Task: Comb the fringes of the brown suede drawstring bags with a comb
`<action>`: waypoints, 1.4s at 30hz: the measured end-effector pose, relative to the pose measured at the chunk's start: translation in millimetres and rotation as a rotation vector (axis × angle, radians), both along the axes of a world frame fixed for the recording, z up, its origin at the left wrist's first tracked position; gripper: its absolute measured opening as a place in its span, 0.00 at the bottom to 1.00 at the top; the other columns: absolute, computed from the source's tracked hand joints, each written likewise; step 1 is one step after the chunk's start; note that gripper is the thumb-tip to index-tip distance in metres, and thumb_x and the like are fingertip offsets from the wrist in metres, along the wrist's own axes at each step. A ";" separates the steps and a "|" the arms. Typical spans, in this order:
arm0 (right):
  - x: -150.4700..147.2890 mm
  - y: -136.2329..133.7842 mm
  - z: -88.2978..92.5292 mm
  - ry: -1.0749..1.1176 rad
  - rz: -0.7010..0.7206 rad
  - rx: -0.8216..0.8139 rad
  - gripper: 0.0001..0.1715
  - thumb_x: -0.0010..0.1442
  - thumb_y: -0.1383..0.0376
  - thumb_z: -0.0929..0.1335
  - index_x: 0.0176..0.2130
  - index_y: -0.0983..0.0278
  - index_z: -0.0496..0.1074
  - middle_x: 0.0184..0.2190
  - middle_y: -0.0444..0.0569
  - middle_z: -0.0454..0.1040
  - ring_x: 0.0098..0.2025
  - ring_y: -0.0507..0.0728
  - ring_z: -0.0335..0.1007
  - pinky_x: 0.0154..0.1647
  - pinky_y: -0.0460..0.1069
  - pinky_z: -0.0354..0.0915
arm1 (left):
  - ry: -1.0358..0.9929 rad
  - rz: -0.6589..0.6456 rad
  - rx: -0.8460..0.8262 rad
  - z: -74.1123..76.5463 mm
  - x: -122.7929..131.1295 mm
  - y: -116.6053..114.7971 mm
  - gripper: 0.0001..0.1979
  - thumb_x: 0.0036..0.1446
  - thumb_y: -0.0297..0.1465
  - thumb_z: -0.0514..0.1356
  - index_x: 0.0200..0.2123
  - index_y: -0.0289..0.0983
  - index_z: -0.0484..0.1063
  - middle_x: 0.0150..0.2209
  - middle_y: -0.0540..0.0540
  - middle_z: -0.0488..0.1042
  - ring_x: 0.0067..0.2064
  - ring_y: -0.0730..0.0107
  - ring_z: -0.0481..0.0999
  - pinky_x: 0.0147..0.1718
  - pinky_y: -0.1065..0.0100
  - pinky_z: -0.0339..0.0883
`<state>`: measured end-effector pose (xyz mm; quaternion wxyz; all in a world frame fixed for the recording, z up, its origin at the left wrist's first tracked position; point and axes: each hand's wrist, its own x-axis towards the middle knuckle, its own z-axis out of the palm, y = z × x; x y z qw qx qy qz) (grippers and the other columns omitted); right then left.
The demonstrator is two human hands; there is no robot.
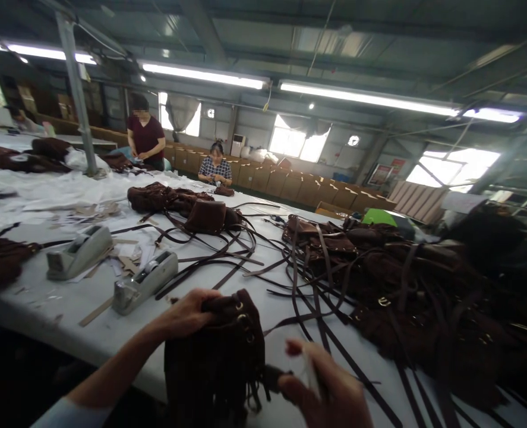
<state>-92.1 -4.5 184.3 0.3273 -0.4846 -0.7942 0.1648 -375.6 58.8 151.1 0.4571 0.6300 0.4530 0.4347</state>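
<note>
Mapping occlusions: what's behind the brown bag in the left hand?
Beyond the brown bag, dark straps lie on the white table. Whatever the bag's body covers directly behind it can't be seen.

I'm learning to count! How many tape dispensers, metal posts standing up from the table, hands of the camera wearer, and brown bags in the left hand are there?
Tape dispensers: 2
Metal post: 1
Wearer's hands, left hand and right hand: 2
Brown bag in the left hand: 1
Total: 6
</note>
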 end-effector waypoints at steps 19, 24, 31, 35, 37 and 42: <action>-5.3 109.8 -84.4 0.305 -0.179 -0.363 0.22 0.53 0.51 0.67 0.41 0.65 0.73 0.33 0.50 0.79 0.37 0.61 0.74 0.39 0.51 0.67 | 0.463 0.413 -0.101 -82.2 51.2 -14.3 0.42 0.54 0.53 0.57 0.62 0.30 0.57 0.57 0.30 0.66 0.58 0.47 0.65 0.56 0.55 0.59; 2.8 81.9 -76.4 -0.108 -0.169 -0.302 0.35 0.57 0.52 0.66 0.60 0.63 0.62 0.37 0.54 0.79 0.40 0.67 0.77 0.37 0.55 0.66 | 0.615 0.385 -0.123 -67.8 64.1 25.1 0.20 0.62 0.44 0.52 0.45 0.37 0.74 0.43 0.36 0.75 0.45 0.51 0.75 0.45 0.60 0.63; 36.3 45.6 -161.9 -0.129 -0.170 -0.353 0.36 0.59 0.65 0.60 0.66 0.65 0.49 0.23 0.44 0.76 0.28 0.60 0.77 0.27 0.48 0.64 | 0.321 0.269 -0.112 -49.0 61.6 41.1 0.21 0.60 0.45 0.55 0.31 0.34 0.76 0.27 0.44 0.75 0.32 0.60 0.74 0.30 0.68 0.59; 42.1 48.8 -184.3 -0.238 -0.209 -0.199 0.30 0.63 0.64 0.58 0.64 0.65 0.54 0.31 0.52 0.80 0.33 0.63 0.78 0.30 0.51 0.67 | -0.167 -0.061 -0.357 -25.9 67.7 44.9 0.25 0.54 0.51 0.59 0.34 0.32 0.77 0.26 0.46 0.76 0.25 0.67 0.71 0.25 0.70 0.60; 49.9 52.0 -180.4 -0.309 -0.237 -0.150 0.28 0.63 0.63 0.59 0.62 0.63 0.58 0.33 0.54 0.80 0.34 0.64 0.79 0.31 0.53 0.68 | -0.281 -0.092 -0.422 -22.0 68.9 49.4 0.26 0.50 0.51 0.63 0.34 0.32 0.78 0.27 0.44 0.77 0.25 0.67 0.72 0.26 0.70 0.62; 86.6 63.5 -144.1 -0.298 -0.445 -0.074 0.22 0.67 0.55 0.56 0.54 0.61 0.64 0.42 0.60 0.78 0.31 0.65 0.78 0.29 0.56 0.70 | -0.182 0.061 -0.388 -36.7 63.0 65.4 0.23 0.48 0.50 0.64 0.29 0.33 0.78 0.22 0.47 0.75 0.23 0.68 0.70 0.22 0.71 0.59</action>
